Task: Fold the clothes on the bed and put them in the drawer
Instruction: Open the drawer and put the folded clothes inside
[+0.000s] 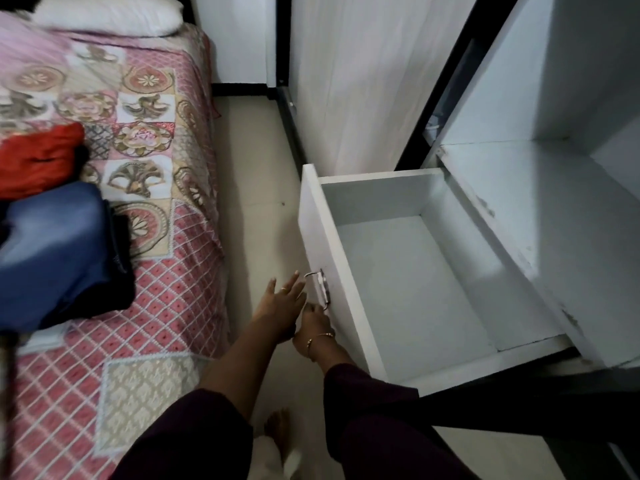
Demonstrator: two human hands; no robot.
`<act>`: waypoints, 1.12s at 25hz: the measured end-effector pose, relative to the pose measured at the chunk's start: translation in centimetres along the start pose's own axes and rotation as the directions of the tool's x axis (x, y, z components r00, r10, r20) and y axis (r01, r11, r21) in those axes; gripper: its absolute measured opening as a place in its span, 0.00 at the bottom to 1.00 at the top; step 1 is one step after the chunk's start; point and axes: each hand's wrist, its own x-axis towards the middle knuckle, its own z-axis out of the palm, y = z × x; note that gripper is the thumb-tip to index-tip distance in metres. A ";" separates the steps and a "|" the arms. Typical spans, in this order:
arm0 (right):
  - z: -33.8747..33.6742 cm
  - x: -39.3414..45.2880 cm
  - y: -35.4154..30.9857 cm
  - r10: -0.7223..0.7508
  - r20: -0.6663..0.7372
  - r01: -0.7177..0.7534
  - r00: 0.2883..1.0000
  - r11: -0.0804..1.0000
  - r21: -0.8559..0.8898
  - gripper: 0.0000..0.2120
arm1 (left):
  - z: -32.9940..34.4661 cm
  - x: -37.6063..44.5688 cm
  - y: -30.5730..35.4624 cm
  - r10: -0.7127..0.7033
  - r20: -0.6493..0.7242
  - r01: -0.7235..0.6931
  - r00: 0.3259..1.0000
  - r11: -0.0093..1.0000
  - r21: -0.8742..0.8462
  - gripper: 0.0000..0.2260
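Observation:
The white drawer [313,216] stands pulled out of the wardrobe, and its inside is bare. My right hand [313,325], with a bracelet on the wrist, curls its fingers round the lower end of the metal handle [320,289] on the drawer front. My left hand [280,303] hovers just left of the handle with fingers straight and holds nothing. On the bed [166,258] at the left lie a red garment [38,157], a blue garment [52,244] and a dark garment [121,268] partly under the blue one, all unfolded.
A white pillow [107,12] lies at the head of the bed. The wardrobe [519,188] is open above the drawer, and its closed door [363,81] stands behind. A narrow strip of tiled floor [256,168] runs between bed and wardrobe. My foot [278,431] is on it.

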 end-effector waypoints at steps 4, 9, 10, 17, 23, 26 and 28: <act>2.0 -1.3 -0.9 0.060 -0.053 -0.059 0.997 0.998 0.025 0.34 | 1.9 -4.4 -0.2 -0.153 0.004 0.151 0.988 0.968 -0.201 0.29; 4.8 -2.9 -5.3 -0.058 -0.049 0.065 0.997 0.985 0.158 0.27 | 4.7 -9.0 -2.6 -0.321 -0.036 0.295 0.946 0.903 -0.314 0.26; 5.6 -3.4 -6.0 -0.080 -0.033 0.084 0.996 0.982 0.170 0.24 | 5.5 -10.1 -3.0 -0.358 -0.023 0.330 0.933 0.883 -0.334 0.26; 10.3 -4.6 -11.4 -0.152 0.102 0.135 0.983 0.978 0.157 0.09 | 10.5 -18.6 -8.5 -0.697 0.016 0.534 0.717 0.535 -0.655 0.23; 15.2 -3.6 -21.3 -0.117 0.098 0.063 0.988 0.896 0.439 0.08 | 13.4 -24.4 -20.4 -0.915 0.069 0.544 0.398 0.175 -0.821 0.18; 18.2 0.4 -27.7 -0.033 0.014 0.018 0.999 0.814 0.581 0.11 | 15.6 -25.4 -29.8 -0.942 -0.041 0.536 0.332 0.224 -0.814 0.14; 20.2 3.7 -30.7 0.063 -0.041 -0.022 0.997 0.763 0.646 0.25 | 16.7 -25.3 -34.7 -0.903 -0.070 0.507 0.424 0.300 -0.808 0.15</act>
